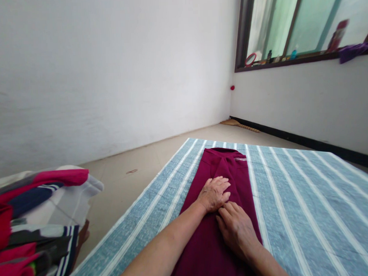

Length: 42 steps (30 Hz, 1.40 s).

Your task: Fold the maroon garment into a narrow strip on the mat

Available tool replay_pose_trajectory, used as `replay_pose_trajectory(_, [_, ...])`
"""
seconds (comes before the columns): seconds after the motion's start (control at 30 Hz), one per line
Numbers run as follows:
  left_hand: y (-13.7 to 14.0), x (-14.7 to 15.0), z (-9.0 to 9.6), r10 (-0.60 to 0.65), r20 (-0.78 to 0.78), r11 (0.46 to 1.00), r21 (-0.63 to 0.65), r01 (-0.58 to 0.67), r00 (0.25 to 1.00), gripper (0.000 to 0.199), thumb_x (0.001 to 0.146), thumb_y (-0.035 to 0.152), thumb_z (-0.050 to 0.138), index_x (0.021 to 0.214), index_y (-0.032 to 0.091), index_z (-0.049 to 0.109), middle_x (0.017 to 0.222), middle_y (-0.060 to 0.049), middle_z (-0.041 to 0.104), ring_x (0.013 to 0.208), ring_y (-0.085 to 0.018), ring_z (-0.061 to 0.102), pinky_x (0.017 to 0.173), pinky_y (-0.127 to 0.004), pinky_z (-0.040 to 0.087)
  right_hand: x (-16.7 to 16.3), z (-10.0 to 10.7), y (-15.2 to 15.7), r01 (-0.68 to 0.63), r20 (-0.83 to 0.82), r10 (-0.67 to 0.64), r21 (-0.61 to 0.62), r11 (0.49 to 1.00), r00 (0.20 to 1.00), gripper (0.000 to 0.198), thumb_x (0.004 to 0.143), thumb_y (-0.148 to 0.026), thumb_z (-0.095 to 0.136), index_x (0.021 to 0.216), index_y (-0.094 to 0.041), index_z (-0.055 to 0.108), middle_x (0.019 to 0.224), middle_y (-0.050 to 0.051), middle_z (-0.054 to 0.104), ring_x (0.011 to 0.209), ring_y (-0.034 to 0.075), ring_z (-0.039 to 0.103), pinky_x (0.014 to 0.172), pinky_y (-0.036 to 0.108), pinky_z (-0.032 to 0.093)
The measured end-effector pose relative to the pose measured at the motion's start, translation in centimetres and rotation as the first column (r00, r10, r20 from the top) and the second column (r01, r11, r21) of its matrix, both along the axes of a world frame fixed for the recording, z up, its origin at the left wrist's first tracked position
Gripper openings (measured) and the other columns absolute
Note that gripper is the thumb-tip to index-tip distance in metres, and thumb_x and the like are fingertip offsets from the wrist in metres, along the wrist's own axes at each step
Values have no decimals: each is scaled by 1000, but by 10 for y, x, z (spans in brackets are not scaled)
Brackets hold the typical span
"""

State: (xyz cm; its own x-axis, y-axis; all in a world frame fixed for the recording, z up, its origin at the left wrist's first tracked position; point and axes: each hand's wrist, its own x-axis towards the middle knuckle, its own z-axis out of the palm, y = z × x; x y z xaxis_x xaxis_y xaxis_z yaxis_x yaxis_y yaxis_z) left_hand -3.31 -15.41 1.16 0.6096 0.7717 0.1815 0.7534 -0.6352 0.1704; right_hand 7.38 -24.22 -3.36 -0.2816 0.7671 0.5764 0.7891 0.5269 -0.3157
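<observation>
A maroon garment [192, 251] lies folded into a long strip on a blue-and-white striped cloth. Its far end shows a dark opening with a rim and a small pale mark near the right corner. My left hand [214, 193] rests flat on the middle of it, fingers stretched out and pointing right. Just below and to the right, my right hand [236, 227] has its fingers bent and pressed together on the fabric, gripping a bit of it. The fingertips of the right hand almost touch the left hand. The near end of the garment runs out of view between my forearms.
The striped cloth [297, 214] covers a flat raised surface. To the left is a pile of clothes [52, 200] in red, navy, grey and white. A straw-coloured broom [241, 124] lies on the floor by the corner. Small items and a red mirror [250, 60] stand on the windowsill.
</observation>
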Motion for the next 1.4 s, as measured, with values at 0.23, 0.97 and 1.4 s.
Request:
replay_pose_trajectory(0.23, [6, -3, -8, -80, 109, 997, 2, 80, 991, 42, 89, 43, 33, 129, 44, 45, 137, 16, 44, 126, -21, 38, 101, -36, 26, 0, 2, -1, -1, 5, 1, -19, 1000, 1000, 15, 87, -14, 43, 81, -19, 56, 80, 6, 55, 79, 21, 49, 76, 36, 39])
replay_pose_trajectory(0.97, [5, -3, -9, -98, 107, 995, 22, 97, 989, 38, 90, 38, 36, 122, 30, 54, 136, 5, 48, 126, -22, 38, 103, -36, 26, 0, -1, 1, 7, 6, -8, 11, 1000, 1000, 14, 86, -14, 45, 79, -19, 55, 78, 5, 55, 78, 21, 51, 75, 35, 41])
replay_pose_trajectory(1.4, [11, -6, -16, -111, 90, 994, 17, 110, 990, 38, 88, 38, 46, 123, 26, 51, 135, -2, 49, 127, -21, 37, 104, -43, 29, 15, 144, -63, -816, -578, 615, -171, 551, 537, 34, 80, -55, 52, 99, -29, 63, 84, 2, 64, 81, 20, 61, 68, 30, 50])
